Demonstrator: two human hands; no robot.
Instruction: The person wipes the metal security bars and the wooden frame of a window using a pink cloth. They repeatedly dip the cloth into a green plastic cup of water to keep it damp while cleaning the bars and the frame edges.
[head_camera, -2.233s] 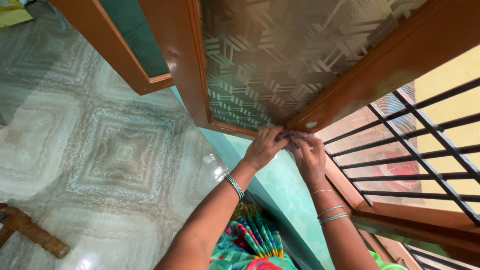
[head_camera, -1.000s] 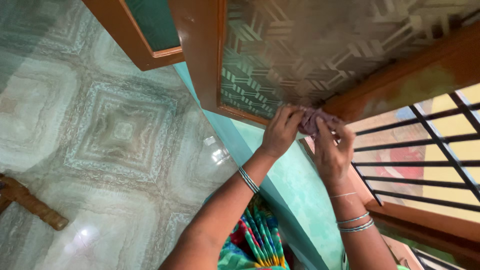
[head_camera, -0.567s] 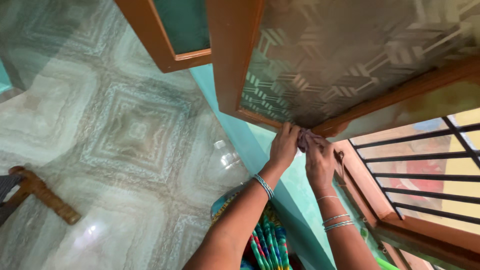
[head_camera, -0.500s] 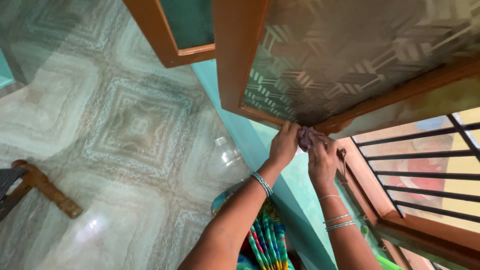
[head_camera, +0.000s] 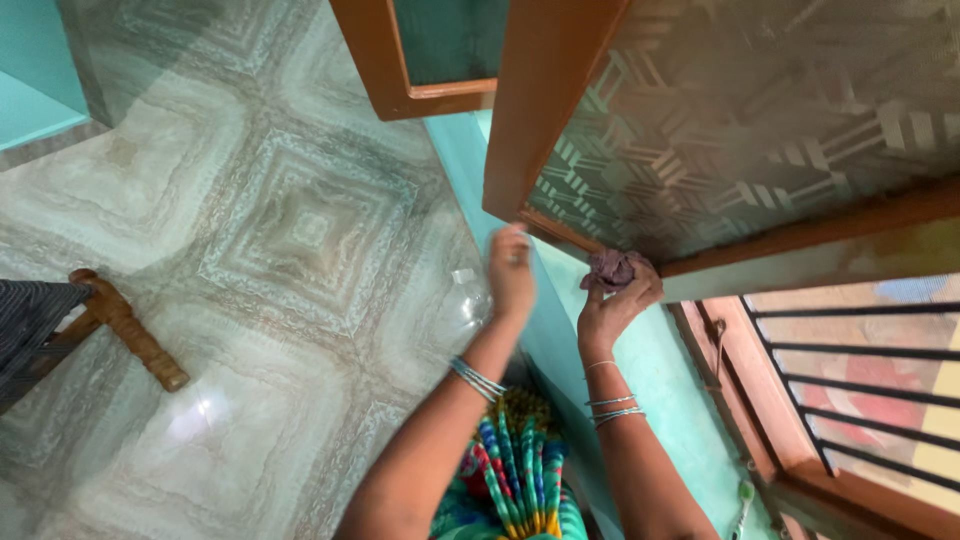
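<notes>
1. the purple cloth (head_camera: 612, 268) sits bunched at the right hand's (head_camera: 615, 308) twelve o'clock, clamped in its fingers against the wooden window frame (head_camera: 800, 225).
2. the left hand (head_camera: 512, 275), at nine o'clock of the cloth, is apart from it, fingers loosely open, blurred.

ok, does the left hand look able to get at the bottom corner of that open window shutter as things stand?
Probably yes. The left hand hangs just beside the shutter's lower wooden corner with nothing between them; the right hand presses a dark cloth further along the rail.
</notes>
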